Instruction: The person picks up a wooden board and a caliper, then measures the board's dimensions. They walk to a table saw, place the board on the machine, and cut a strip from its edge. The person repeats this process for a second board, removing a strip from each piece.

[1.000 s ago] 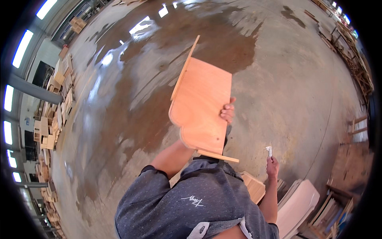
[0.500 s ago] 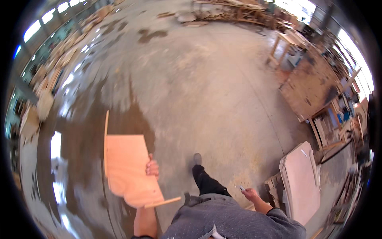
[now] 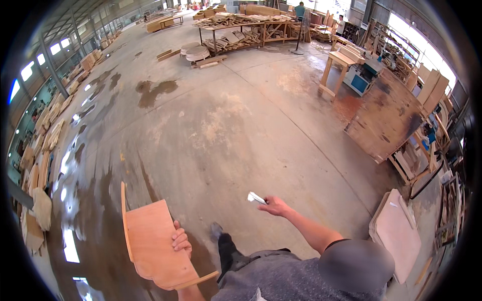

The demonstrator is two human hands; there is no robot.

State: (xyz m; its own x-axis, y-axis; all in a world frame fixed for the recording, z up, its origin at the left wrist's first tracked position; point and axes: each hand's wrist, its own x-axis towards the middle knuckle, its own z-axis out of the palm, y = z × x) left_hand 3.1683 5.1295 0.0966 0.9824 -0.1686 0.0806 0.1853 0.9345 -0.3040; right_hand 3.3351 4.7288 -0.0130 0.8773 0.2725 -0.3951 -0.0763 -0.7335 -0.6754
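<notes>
At the lower left, my left hand [image 3: 182, 240] grips the right edge of a thin orange-brown plywood panel [image 3: 155, 236]. The panel has a curved lower edge and narrow wood strips along its left side and bottom end. Its broad face is turned up, and the forearm passes behind it. Stretched forward over the concrete floor, my right hand [image 3: 276, 204] pinches a small flat white object [image 3: 257, 198]; its exact kind is too small to tell.
Wet patches [image 3: 155, 93] darken the concrete on the left. To the right lean a large stained board [image 3: 384, 118] and stacked pale panels [image 3: 396, 231]. A wooden table [image 3: 341, 57] and a bench of scrap wood [image 3: 236, 32] stand farther off, with a distant person [image 3: 299, 11] beyond.
My right hand with the small white object has swung forward and left, away from my side. My left hand still holds the panel, now lower in view. More of the far workshop shows.
</notes>
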